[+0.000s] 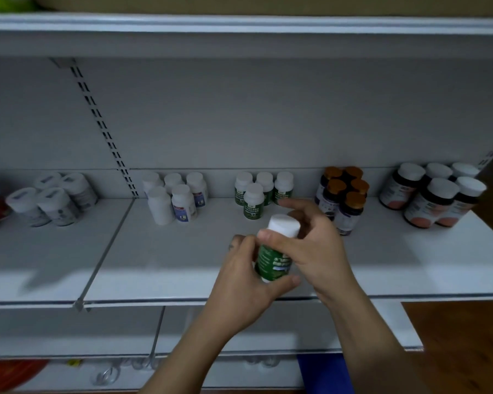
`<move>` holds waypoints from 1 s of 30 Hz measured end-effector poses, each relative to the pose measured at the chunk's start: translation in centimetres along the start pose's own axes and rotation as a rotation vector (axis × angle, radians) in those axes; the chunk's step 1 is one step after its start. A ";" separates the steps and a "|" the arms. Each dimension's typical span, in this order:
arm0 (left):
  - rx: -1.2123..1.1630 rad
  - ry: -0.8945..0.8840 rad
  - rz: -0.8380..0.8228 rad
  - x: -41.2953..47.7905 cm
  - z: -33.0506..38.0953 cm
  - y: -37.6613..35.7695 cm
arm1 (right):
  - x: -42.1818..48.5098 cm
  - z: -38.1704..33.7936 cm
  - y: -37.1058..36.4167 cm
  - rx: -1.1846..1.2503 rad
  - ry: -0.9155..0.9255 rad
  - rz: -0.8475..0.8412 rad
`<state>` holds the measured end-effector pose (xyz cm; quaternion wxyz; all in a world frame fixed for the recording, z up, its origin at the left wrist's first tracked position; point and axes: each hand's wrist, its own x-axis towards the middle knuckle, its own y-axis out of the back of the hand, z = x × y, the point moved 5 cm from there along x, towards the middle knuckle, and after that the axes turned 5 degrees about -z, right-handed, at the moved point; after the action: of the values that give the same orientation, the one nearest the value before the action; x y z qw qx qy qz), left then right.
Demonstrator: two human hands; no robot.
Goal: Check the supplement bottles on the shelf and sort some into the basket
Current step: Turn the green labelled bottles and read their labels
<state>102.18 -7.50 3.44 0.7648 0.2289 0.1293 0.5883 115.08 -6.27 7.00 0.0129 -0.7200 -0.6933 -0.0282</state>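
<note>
Green-labelled bottle (273, 258), white cap, was held in both hands: the lower body was gripped by the left hand (244, 282), and the shoulder under the cap was pinched by the right hand (310, 245). The item was carried tilted above the front of the shelf (168, 265), clear of it. Four matching green bottles (261, 191) were recorded standing at the back, between blue-labelled bottles (180, 197) and orange-capped bottles (345, 194). Status, as judged: checking under way on one bottle; sorting outstanding, no basket being identifiable in view.

a shop: slotted white retail shelf (182, 251) stocked with grouped supplement bottles (254, 194).
</note>
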 end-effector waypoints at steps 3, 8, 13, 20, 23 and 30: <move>-0.146 0.009 0.009 -0.1 0.0 0.4 | -0.2 -0.3 -0.3 -0.077 0.025 -0.113; -0.224 -0.043 -0.039 -0.4 -0.2 0.9 | -0.4 -0.6 0.7 -0.111 0.021 -0.219; -0.161 -0.045 -0.020 -0.3 -0.9 0.9 | -0.2 -0.4 1.2 -0.307 0.061 -0.150; -0.055 -0.031 0.034 1.8 -3.1 1.1 | 0.3 -0.6 -0.1 -0.651 0.142 -0.041; 0.050 -0.042 0.044 3.3 -3.9 1.1 | 1.9 -0.1 -0.2 -0.649 0.145 0.002; 0.566 0.079 -0.062 4.9 -6.8 2.7 | 10.6 3.8 2.5 -0.771 -0.042 0.009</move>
<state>98.14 -0.93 -0.70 0.6824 0.4061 0.3249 0.5138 118.08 4.44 3.90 -0.2727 -0.6756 -0.6288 -0.2718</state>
